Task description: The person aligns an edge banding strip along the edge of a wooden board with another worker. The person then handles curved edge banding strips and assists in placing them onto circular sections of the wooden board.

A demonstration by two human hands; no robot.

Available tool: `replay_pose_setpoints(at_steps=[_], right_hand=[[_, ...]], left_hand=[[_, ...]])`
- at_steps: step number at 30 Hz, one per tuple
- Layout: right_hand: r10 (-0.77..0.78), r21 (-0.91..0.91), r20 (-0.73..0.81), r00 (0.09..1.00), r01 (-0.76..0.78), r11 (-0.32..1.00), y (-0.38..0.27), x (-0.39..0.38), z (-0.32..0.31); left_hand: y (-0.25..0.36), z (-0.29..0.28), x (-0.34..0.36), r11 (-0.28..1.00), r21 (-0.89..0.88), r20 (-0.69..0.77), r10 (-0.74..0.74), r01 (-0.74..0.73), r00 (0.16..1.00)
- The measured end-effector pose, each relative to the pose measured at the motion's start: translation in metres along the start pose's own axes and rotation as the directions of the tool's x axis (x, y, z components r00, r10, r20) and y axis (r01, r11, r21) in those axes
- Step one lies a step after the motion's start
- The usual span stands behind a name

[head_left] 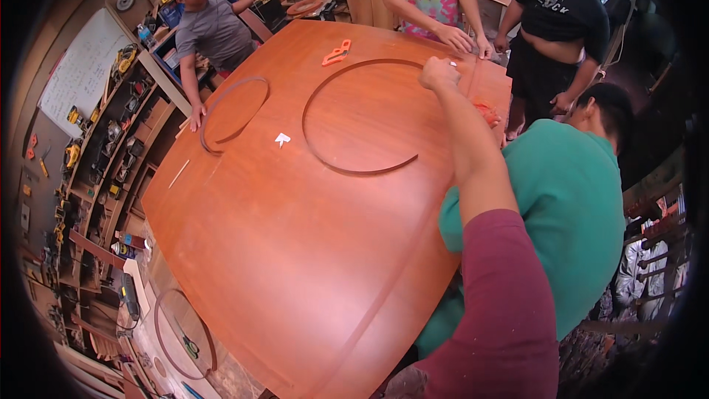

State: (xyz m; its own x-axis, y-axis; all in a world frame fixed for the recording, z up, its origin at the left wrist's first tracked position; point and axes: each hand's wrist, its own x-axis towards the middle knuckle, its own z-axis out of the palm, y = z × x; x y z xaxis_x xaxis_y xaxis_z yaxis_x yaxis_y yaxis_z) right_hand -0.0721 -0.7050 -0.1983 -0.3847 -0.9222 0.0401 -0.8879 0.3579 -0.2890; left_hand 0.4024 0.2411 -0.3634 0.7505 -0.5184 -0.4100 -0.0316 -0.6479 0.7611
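Observation:
My right hand point(441, 74), at the end of a maroon-sleeved arm, is closed at the far right of a large reddish-brown wood panel point(295, 251). A thin brown edging strip point(304, 114) curls over the panel and runs into my fingers. A small white bit shows beside my knuckles. Just beyond, the hands point(465, 41) of a person in a tie-dye shirt work at the panel's far edge. A person in a green shirt point(569, 214) bends close to my forearm, one hand point(486, 112) beside the panel's right edge. My left hand is out of view.
On the panel lie an orange tool point(337, 52), a white scrap point(282, 139) and another curled strip point(209, 114). A person in grey point(214, 29) touches its left edge; one in black point(554, 15) stands far right. Tool shelves point(111, 148) line the left, near scissors point(190, 346).

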Motion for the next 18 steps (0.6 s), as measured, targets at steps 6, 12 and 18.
replay_pose_setpoints(at_steps=[6, 12, 18], right_hand=[[-0.083, 0.049, -0.002, 0.997, 0.083, 0.995, 0.000, -0.043, -0.023], [-0.114, 0.229, 0.003, 0.993, 0.110, 0.967, -0.016, -0.130, -0.046], [-0.205, 0.482, -0.231, 0.951, 0.295, 0.825, -0.051, -0.260, -0.055]], left_hand=[[0.028, 0.010, 0.003, 0.990, -0.140, 0.168, 0.014, 0.010, 0.986], [0.077, 0.023, -0.031, 0.955, -0.250, 0.146, -0.124, 0.157, 0.982], [0.053, 0.017, -0.020, 0.944, -0.328, 0.160, 0.020, 0.034, 0.987]])
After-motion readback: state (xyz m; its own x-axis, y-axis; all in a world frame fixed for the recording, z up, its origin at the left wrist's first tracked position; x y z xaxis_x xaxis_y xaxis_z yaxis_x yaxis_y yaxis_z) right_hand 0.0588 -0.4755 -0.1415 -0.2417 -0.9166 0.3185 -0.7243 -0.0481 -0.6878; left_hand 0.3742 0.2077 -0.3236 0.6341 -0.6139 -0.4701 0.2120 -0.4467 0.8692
